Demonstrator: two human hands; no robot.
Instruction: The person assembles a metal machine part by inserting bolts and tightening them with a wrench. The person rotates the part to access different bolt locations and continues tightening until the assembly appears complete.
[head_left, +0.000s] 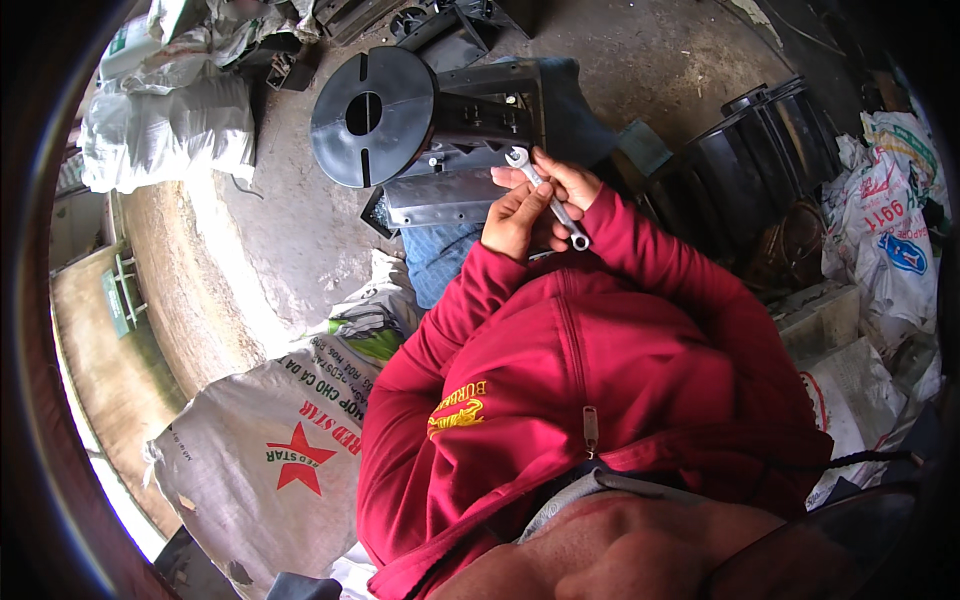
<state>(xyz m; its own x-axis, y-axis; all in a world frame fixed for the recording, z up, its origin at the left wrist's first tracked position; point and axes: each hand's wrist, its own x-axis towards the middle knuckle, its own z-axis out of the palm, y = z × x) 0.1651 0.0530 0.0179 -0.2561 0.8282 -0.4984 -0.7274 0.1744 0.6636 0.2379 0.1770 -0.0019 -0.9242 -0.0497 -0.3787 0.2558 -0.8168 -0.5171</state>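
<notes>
A silver combination wrench (549,200) lies slantwise between my hands, its open jaw up and its ring end down toward my jacket. My left hand (512,222) is closed on the shaft with the thumb pressed over it. My right hand (572,182) is curled around the wrench from the other side, some of its fingers hidden behind it. Just beyond my hands, a black metal assembly rests by my legs: a round slotted disc (372,115) with a centre hole, joined to a dark bracket (480,118) with bolts in it. A grey metal plate (450,198) lies nearer to me.
A small tray (378,212) of loose fasteners sits beside the plate. Dark metal parts (765,135) are stacked at right, near printed sacks (890,220). A large white sack (270,450) lies at left, and a wrapped plastic bundle (170,125) stands at far left.
</notes>
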